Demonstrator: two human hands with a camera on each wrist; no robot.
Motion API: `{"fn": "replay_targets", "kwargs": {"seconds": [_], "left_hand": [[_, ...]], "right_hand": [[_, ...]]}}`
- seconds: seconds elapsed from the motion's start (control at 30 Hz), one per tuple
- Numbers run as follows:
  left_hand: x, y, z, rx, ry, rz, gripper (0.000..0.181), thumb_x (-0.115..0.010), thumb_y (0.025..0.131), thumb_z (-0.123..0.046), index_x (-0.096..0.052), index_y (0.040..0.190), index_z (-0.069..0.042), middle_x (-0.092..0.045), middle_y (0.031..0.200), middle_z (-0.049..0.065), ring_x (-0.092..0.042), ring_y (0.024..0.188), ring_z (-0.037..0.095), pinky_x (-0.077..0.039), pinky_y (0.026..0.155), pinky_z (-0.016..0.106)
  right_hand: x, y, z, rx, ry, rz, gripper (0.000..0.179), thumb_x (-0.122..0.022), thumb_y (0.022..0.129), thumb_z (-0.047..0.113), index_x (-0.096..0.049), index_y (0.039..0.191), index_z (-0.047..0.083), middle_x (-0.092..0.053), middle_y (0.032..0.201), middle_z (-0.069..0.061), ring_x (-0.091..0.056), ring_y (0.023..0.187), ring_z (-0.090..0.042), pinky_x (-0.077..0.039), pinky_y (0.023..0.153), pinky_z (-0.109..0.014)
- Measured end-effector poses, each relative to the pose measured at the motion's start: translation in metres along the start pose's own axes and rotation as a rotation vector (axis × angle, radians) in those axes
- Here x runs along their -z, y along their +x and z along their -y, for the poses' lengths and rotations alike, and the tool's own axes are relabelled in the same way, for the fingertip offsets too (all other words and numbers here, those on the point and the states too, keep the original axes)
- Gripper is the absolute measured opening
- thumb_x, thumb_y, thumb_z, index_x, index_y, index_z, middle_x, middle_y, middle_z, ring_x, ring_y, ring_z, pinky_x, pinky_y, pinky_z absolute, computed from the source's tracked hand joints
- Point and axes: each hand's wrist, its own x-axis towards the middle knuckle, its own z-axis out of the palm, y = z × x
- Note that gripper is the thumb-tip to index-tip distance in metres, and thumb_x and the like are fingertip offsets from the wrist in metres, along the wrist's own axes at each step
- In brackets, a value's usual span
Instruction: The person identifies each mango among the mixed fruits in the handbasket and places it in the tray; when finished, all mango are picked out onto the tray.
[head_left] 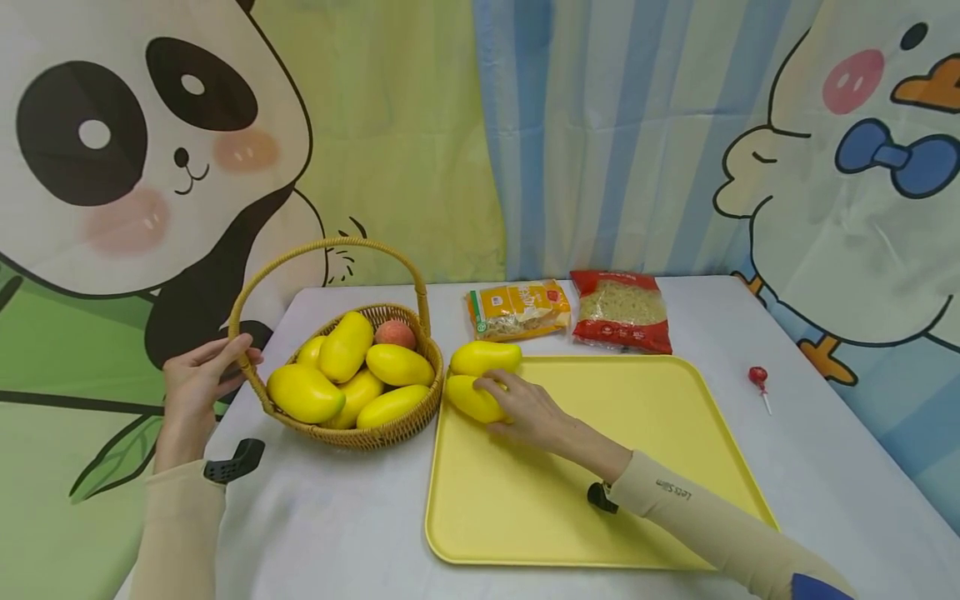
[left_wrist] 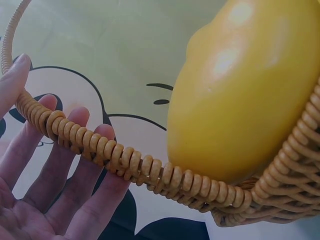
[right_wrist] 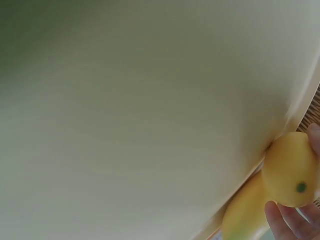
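My left hand (head_left: pixel 197 379) holds the handle (head_left: pixel 330 242) of a wicker basket (head_left: pixel 375 435) on its left side. In the left wrist view, the thumb lies on one side of the handle and the fingers (left_wrist: pixel 75 165) on the other. Several yellow mangoes (head_left: pixel 303 393) and a reddish round fruit (head_left: pixel 395 334) fill the basket. My right hand (head_left: pixel 536 414) grips a mango (head_left: pixel 471 398) at the left edge of a yellow tray (head_left: pixel 600 467). Just behind it, another mango (head_left: pixel 486 358) lies at the tray's back left corner. In the right wrist view, the gripped mango (right_wrist: pixel 290 170) overlaps that other one.
An orange food packet (head_left: pixel 519 309) and a red bag with a see-through window (head_left: pixel 621 312) lie behind the tray. To the right is a red lollipop (head_left: pixel 758 377). The basket stands close against the tray's left side, on a white table (head_left: pixel 337 517).
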Motion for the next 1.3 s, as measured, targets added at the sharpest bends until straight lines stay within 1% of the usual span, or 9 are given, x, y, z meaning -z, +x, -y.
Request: {"fn": "replay_targets", "kwargs": {"seconds": [0.27, 0.53, 0.67, 0.73, 0.9, 1.1, 1.17, 1.23, 1.3], "left_hand": [[0.0, 0.0, 0.0, 0.004, -0.009, -0.008, 0.02, -0.078, 0.08, -0.028, -0.076, 0.094, -0.015, -0.073, 0.072, -0.005, -0.069, 0.067, 0.007, -0.055, 0.062, 0.016], [0.0, 0.001, 0.001, 0.008, -0.001, -0.002, 0.02, -0.078, 0.08, -0.028, -0.076, 0.095, -0.016, -0.073, 0.072, -0.005, -0.069, 0.068, 0.006, -0.055, 0.063, 0.016], [0.001, 0.001, 0.002, 0.01, 0.0, -0.001, 0.019, -0.077, 0.081, -0.028, -0.076, 0.095, -0.016, -0.073, 0.072, -0.005, -0.069, 0.068, 0.007, -0.055, 0.063, 0.016], [0.002, 0.002, 0.002, 0.007, 0.0, -0.001, 0.018, -0.077, 0.081, -0.028, -0.076, 0.094, -0.016, -0.073, 0.072, -0.005, -0.069, 0.068, 0.007, -0.055, 0.063, 0.016], [0.002, 0.002, 0.001, 0.006, 0.007, -0.004, 0.018, -0.077, 0.081, -0.028, -0.076, 0.094, -0.016, -0.073, 0.072, -0.005, -0.068, 0.068, 0.006, -0.055, 0.063, 0.016], [0.002, 0.001, 0.0, 0.019, 0.006, -0.003, 0.021, -0.078, 0.08, -0.03, -0.076, 0.094, -0.016, -0.073, 0.073, -0.005, -0.068, 0.069, 0.006, -0.055, 0.062, 0.016], [0.002, 0.0, -0.001, 0.021, 0.004, -0.002, 0.021, -0.078, 0.08, -0.03, -0.076, 0.094, -0.016, -0.073, 0.073, -0.005, -0.069, 0.069, 0.006, -0.055, 0.062, 0.016], [0.002, 0.0, 0.0, 0.021, 0.004, 0.001, 0.02, -0.078, 0.08, -0.03, -0.076, 0.094, -0.016, -0.073, 0.073, -0.005, -0.069, 0.069, 0.006, -0.055, 0.062, 0.016], [0.002, 0.001, 0.001, 0.018, -0.004, 0.007, 0.019, -0.078, 0.08, -0.029, -0.076, 0.093, -0.016, -0.073, 0.073, -0.005, -0.069, 0.069, 0.006, -0.055, 0.062, 0.016]], "right_hand": [[0.003, 0.002, 0.002, 0.008, -0.016, 0.021, 0.059, -0.08, 0.079, 0.028, -0.052, 0.128, 0.01, -0.054, 0.126, -0.014, -0.062, 0.096, -0.024, -0.055, 0.065, -0.032], [0.01, 0.01, 0.005, 0.02, 0.011, 0.003, 0.061, -0.078, 0.081, 0.032, -0.053, 0.131, 0.008, -0.055, 0.126, -0.014, -0.062, 0.097, -0.025, -0.056, 0.068, -0.033], [0.014, 0.019, 0.007, 0.035, 0.017, -0.02, 0.057, -0.076, 0.083, 0.033, -0.054, 0.129, 0.007, -0.056, 0.124, -0.013, -0.062, 0.093, -0.024, -0.053, 0.062, -0.029], [0.016, 0.026, 0.009, 0.043, 0.02, -0.035, 0.055, -0.074, 0.084, 0.034, -0.054, 0.128, 0.007, -0.056, 0.124, -0.013, -0.062, 0.089, -0.023, -0.049, 0.056, -0.026], [0.023, 0.048, 0.013, 0.056, 0.039, -0.057, 0.054, -0.073, 0.086, 0.033, -0.052, 0.13, 0.008, -0.055, 0.125, -0.011, -0.06, 0.084, -0.02, -0.046, 0.052, -0.023], [0.027, 0.082, 0.023, 0.091, 0.055, -0.06, 0.054, -0.072, 0.087, 0.033, -0.053, 0.131, 0.008, -0.056, 0.125, -0.01, -0.061, 0.094, -0.022, -0.052, 0.067, -0.029], [0.028, 0.092, 0.03, 0.088, 0.041, -0.033, 0.054, -0.071, 0.087, 0.034, -0.052, 0.133, 0.011, -0.056, 0.126, -0.009, -0.06, 0.097, -0.021, -0.051, 0.068, -0.028], [0.027, 0.101, 0.035, 0.084, 0.043, -0.001, 0.054, -0.071, 0.087, 0.033, -0.052, 0.133, 0.012, -0.055, 0.127, -0.009, -0.06, 0.096, -0.021, -0.05, 0.067, -0.028], [0.026, 0.109, 0.04, 0.064, 0.047, 0.05, 0.055, -0.071, 0.088, 0.032, -0.05, 0.135, 0.013, -0.052, 0.132, -0.01, -0.058, 0.103, -0.021, -0.051, 0.07, -0.029]]}}
